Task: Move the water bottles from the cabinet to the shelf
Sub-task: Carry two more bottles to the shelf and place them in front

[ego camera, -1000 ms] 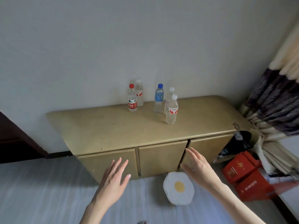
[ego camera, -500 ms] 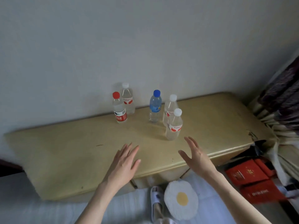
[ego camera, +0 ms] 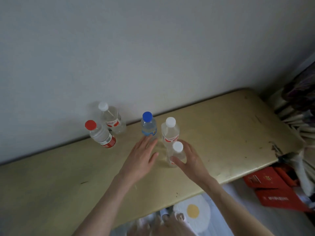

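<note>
Clear white-capped bottle [ego camera: 175, 155] newly cupped by right hand [ego camera: 190, 159]; left hand [ego camera: 140, 159], fingers spread, reaches blue-capped bottle [ego camera: 148, 126] at 12 o'clock; first pickup imminent.

head-worn camera looks steeply down, close over the cabinet top [ego camera: 213, 133], facing the wall [ego camera: 153, 48]; no second view.
</note>
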`<state>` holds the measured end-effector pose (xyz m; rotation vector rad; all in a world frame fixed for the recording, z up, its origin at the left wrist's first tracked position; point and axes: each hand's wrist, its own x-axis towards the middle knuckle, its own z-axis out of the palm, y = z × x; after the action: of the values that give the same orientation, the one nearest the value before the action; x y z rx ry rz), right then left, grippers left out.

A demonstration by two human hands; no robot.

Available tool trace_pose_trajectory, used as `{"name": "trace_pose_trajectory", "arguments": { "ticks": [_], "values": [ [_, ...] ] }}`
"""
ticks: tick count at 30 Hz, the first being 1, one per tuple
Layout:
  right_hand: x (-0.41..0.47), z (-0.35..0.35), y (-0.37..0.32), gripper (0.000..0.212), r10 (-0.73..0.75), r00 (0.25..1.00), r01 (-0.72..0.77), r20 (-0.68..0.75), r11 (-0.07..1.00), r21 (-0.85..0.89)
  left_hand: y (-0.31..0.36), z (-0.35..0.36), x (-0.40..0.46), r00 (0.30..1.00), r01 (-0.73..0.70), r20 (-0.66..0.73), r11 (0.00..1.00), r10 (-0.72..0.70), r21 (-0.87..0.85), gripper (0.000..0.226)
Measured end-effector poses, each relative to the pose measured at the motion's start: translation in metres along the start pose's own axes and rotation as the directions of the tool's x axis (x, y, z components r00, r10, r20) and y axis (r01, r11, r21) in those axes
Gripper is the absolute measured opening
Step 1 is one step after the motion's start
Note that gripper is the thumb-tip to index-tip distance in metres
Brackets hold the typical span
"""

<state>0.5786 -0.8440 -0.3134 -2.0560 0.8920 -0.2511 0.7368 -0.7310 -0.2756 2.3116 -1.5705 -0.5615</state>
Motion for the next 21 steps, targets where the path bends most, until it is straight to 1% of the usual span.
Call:
{"name": "trace_pose_trajectory", "arguments": {
  "ticks": [3,4,7,10,13,16,17,19,21],
  "values": [
    [0.003,0.001,0.007,0.06,0.013,1.0,-0.012,-0.011,0.998,0.063,0.008,-0.006,0.024,0.999,-0.017,-0.031,0.996,0.014,-0.082,0.05],
    [0.003,0.001,0.01,0.061,0.019,0.999,-0.017,-0.027,0.997,0.072,0.01,-0.008,0.031,0.999,-0.003,-0.037,0.994,-0.001,-0.113,0.048],
    [0.003,-0.006,0.018,0.065,0.069,0.993,-0.056,-0.099,0.99,0.133,0.019,-0.009,0.049,0.997,0.019,-0.074,0.987,-0.032,-0.161,0.05],
    [0.003,-0.017,0.029,0.064,0.126,0.978,-0.102,-0.167,0.984,0.146,0.025,-0.003,0.065,0.997,0.034,-0.059,0.976,-0.048,-0.215,0.052],
    [0.001,-0.027,0.036,0.056,0.146,0.959,-0.118,-0.242,0.985,0.125,0.032,0.007,0.08,0.992,0.073,-0.068,0.914,-0.11,-0.4,0.049],
    [-0.001,-0.032,0.04,0.057,0.223,0.928,-0.186,-0.299,0.971,0.149,0.035,0.02,0.093,0.977,0.105,-0.103,0.846,-0.185,-0.523,0.042],
    [-0.002,-0.033,0.041,0.059,0.239,0.925,-0.197,-0.294,0.966,0.166,0.036,0.024,0.097,0.974,0.104,-0.117,0.84,-0.195,-0.532,0.04],
    [-0.007,-0.03,0.042,0.065,0.219,0.943,-0.183,-0.25,0.97,0.162,0.038,0.029,0.102,0.967,0.099,-0.148,0.843,-0.207,-0.529,0.038],
    [-0.012,-0.024,0.045,0.076,0.19,0.965,-0.163,-0.181,0.975,0.152,0.038,0.031,0.105,0.963,0.109,-0.15,0.83,-0.225,-0.548,0.036]
  ]
}}
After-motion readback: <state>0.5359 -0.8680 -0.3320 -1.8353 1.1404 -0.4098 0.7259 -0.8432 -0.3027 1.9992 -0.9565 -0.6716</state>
